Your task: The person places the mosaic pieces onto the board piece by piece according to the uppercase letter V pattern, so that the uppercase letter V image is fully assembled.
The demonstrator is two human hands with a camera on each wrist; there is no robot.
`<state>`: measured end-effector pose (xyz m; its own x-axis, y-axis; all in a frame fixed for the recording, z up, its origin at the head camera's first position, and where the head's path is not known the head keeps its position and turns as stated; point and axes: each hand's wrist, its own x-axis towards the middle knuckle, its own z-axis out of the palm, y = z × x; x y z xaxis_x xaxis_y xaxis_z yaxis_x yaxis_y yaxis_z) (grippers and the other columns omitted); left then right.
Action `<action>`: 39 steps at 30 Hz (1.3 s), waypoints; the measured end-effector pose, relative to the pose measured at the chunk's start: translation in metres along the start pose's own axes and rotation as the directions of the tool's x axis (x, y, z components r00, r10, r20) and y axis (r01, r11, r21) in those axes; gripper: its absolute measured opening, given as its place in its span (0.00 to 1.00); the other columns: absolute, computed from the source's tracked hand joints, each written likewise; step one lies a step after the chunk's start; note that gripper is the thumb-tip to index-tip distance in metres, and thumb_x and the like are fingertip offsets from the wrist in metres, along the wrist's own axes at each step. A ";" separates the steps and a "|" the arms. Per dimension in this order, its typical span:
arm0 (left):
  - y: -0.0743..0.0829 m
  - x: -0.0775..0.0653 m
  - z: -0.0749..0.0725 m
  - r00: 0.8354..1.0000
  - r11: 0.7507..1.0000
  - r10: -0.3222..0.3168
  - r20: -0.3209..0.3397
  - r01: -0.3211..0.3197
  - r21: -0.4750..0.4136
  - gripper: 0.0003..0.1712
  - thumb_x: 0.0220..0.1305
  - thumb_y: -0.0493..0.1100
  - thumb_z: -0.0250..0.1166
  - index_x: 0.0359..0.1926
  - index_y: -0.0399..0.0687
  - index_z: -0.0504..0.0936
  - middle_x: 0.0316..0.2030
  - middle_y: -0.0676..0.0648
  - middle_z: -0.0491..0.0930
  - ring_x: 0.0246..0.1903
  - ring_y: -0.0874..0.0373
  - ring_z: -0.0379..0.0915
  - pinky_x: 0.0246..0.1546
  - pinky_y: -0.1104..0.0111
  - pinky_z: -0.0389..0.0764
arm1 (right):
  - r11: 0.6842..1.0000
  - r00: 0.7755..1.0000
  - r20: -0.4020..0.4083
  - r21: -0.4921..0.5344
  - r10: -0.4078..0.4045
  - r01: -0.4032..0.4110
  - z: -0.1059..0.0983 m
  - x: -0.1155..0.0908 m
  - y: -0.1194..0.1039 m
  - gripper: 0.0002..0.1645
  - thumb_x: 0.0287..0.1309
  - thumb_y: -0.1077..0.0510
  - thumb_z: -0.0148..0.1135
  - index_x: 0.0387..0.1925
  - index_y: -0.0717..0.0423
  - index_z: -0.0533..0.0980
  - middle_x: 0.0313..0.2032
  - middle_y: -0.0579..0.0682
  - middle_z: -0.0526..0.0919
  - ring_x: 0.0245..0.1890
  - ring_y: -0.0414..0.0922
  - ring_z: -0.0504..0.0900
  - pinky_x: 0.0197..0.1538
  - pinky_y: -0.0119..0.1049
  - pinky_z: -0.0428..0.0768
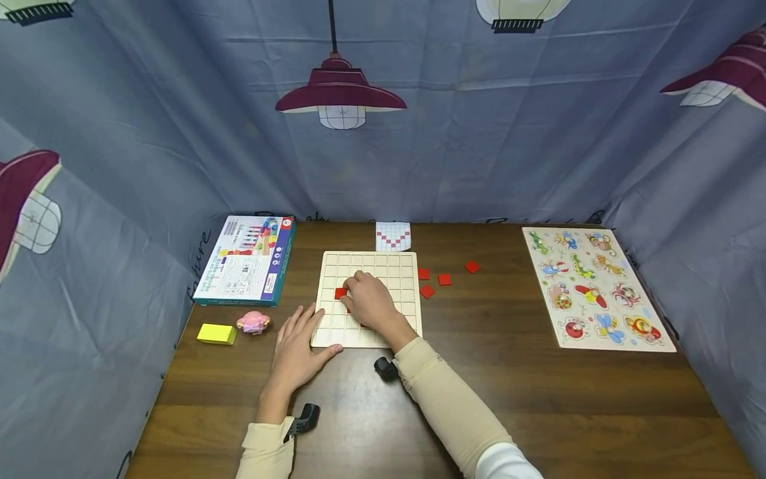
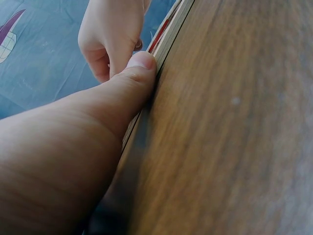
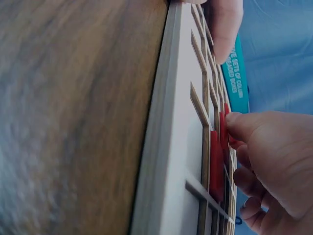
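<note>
A pale wooden grid board (image 1: 372, 264) lies on the table in the head view. Spread fingers of my left hand (image 1: 297, 352) rest at its left edge, the thumb along its front left corner. Over the middle of the board, my right hand (image 1: 370, 303) pinches a red square tile (image 1: 340, 293) at a cell on the left side. The right wrist view shows the right thumb (image 3: 239, 125) against red tiles, with another red tile (image 3: 216, 166) nearer in the grid. My right hand partly covers the tiles in the head view.
Several loose red tiles (image 1: 444, 279) lie right of the board. Behind it is a small pattern card (image 1: 393, 234). Left stand a flat box (image 1: 245, 259), a yellow block (image 1: 217, 334) and a pink toy (image 1: 253, 322). An animal puzzle board (image 1: 598, 289) lies far right.
</note>
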<state>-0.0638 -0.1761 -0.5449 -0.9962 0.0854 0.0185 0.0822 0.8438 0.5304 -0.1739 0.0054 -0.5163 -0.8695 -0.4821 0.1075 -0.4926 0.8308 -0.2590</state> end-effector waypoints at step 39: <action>0.001 0.000 -0.003 1.000 0.999 -0.009 0.026 0.010 -0.041 0.53 0.56 0.70 0.71 0.76 0.52 0.66 0.79 0.45 0.59 0.80 0.42 0.46 0.78 0.42 0.44 | 0.896 0.963 -0.108 0.405 0.247 -0.184 -0.053 -0.059 0.135 0.21 0.62 0.52 0.72 0.54 0.58 0.84 0.35 0.50 0.81 0.33 0.45 0.76 0.39 0.37 0.75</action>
<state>-0.0635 -0.1769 -0.5416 -0.9958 0.0914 -0.0084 0.0707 0.8221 0.5649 -0.1908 0.1607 -0.5071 -0.9627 -0.2293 0.1435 -0.2670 0.7201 -0.6404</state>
